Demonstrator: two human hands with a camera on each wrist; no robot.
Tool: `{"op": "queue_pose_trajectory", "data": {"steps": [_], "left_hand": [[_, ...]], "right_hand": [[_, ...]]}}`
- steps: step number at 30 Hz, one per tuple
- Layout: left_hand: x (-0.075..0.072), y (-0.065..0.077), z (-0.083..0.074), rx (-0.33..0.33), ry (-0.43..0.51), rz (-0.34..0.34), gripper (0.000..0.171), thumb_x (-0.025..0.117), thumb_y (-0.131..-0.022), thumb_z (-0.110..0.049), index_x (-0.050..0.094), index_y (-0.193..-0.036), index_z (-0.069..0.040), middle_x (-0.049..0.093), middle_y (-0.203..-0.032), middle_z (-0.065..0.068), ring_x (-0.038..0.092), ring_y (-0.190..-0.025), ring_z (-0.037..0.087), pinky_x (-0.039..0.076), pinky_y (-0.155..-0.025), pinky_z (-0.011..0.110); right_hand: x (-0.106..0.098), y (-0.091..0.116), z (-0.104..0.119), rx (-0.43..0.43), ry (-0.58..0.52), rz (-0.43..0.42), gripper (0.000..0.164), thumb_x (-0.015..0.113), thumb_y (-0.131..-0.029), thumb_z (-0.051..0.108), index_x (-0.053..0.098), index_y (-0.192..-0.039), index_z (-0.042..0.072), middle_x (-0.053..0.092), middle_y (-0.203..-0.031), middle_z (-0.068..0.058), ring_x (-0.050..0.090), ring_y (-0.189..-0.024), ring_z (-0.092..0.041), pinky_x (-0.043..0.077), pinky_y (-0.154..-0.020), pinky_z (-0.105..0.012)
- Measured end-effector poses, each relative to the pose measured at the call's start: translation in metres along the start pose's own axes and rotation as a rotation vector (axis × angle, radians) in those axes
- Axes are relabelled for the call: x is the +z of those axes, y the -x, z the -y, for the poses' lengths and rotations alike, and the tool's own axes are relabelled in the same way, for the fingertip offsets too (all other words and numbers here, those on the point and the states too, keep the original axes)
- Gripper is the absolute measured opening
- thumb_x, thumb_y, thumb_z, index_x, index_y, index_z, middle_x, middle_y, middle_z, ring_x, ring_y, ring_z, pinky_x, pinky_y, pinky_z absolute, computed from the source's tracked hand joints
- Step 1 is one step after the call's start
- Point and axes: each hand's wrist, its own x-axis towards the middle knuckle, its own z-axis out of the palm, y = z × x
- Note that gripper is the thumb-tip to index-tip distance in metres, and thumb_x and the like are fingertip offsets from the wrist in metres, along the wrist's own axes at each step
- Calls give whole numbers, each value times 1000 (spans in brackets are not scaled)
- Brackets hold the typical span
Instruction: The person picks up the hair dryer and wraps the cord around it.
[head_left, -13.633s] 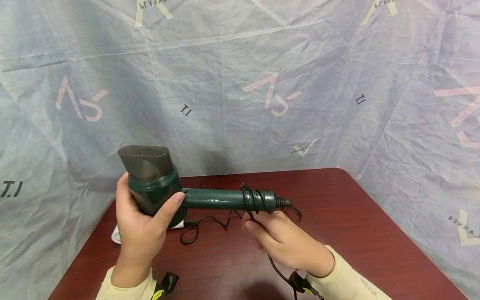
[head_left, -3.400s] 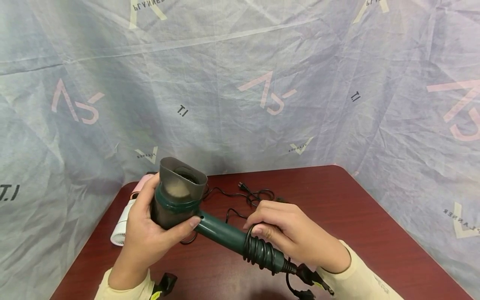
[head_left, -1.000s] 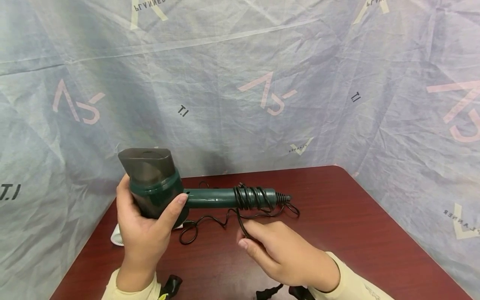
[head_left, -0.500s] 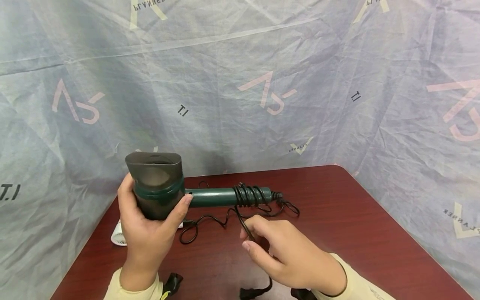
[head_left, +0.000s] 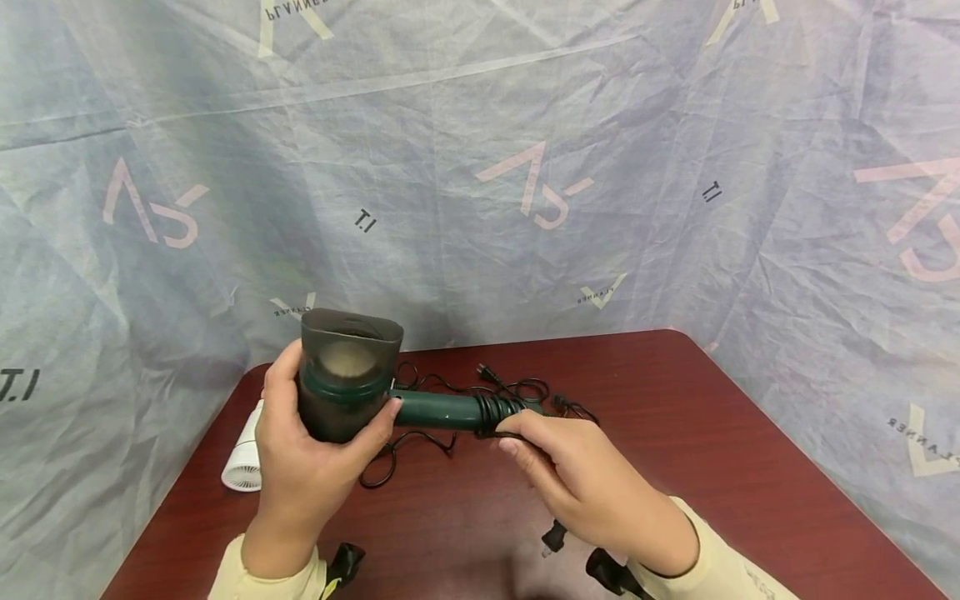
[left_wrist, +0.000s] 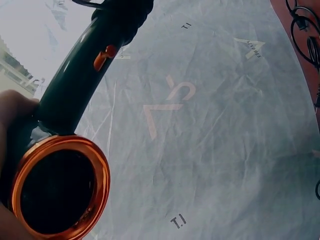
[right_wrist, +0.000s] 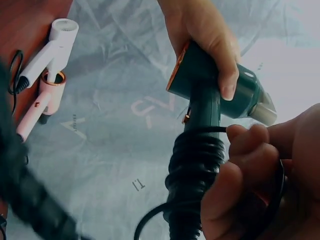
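My left hand (head_left: 300, 467) grips the body of a dark green hair dryer (head_left: 341, 392), held above the table with its nozzle turned toward me. Its handle (head_left: 438, 410) points right, with a black cord (head_left: 495, 412) coiled round its end. My right hand (head_left: 585, 483) pinches that cord against the coils; in the right wrist view its fingers (right_wrist: 250, 150) curl round the cord beside the coils (right_wrist: 195, 170). The left wrist view shows the dryer's orange rear ring (left_wrist: 60, 190) and an orange switch (left_wrist: 102, 57).
A white hair dryer (head_left: 243, 462) lies at the left edge of the dark red table (head_left: 712, 450), beside a pink one (right_wrist: 37, 105). Loose black cord (head_left: 517, 387) lies behind the handle. A plug (head_left: 553, 536) hangs below my right hand. Crinkled sheeting surrounds the table.
The green dryer has shifted right and turned its nozzle toward me. My right hand has risen from below the handle onto the coils, carrying the cord up with it.
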Motion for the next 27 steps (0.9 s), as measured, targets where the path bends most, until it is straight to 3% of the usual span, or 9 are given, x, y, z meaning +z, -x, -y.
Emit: {"op": "queue_pose_trajectory", "data": {"steps": [5, 11, 15, 23, 27], "left_hand": [[-1, 0, 7, 63, -54, 29, 79, 88, -66, -13, 55, -133, 12, 64, -119, 25, 58, -113, 16, 41, -102, 25], [-2, 2, 13, 136, -66, 88, 77, 87, -77, -33, 57, -132, 12, 64, -114, 24, 60, -107, 17, 44, -101, 21], [-3, 6, 15, 134, -74, 109, 80, 86, -79, -39, 57, -133, 12, 66, -115, 22, 62, -103, 13, 46, -99, 18], [-1, 7, 16, 193, -89, 99, 81, 82, -81, -48, 59, -128, 14, 67, -112, 24, 62, -100, 14, 45, -99, 17], [-2, 7, 15, 201, -44, 115, 81, 83, -81, -46, 58, -127, 16, 67, -113, 25, 62, -101, 13, 46, -99, 18]], "right_hand": [[-1, -1, -3, -24, 37, -56, 12, 65, -103, 17, 68, -108, 27, 57, -83, 17, 46, -69, 5, 40, -64, -8], [-2, -3, -5, -53, 31, -84, 3, 67, -102, 24, 69, -101, 26, 61, -86, 17, 42, -65, 6, 37, -59, -6], [-2, -3, -7, -48, 25, -85, 6, 71, -99, 23, 68, -99, 27, 56, -82, 18, 38, -62, 7, 33, -56, -6], [-4, -4, -11, -75, -11, -96, 14, 79, -93, 21, 68, -99, 26, 55, -80, 16, 40, -62, 5, 36, -57, -6], [-6, -5, -11, -108, -37, -99, 18, 81, -91, 19, 67, -100, 25, 53, -80, 15, 40, -63, 2, 35, -58, -7]]}}
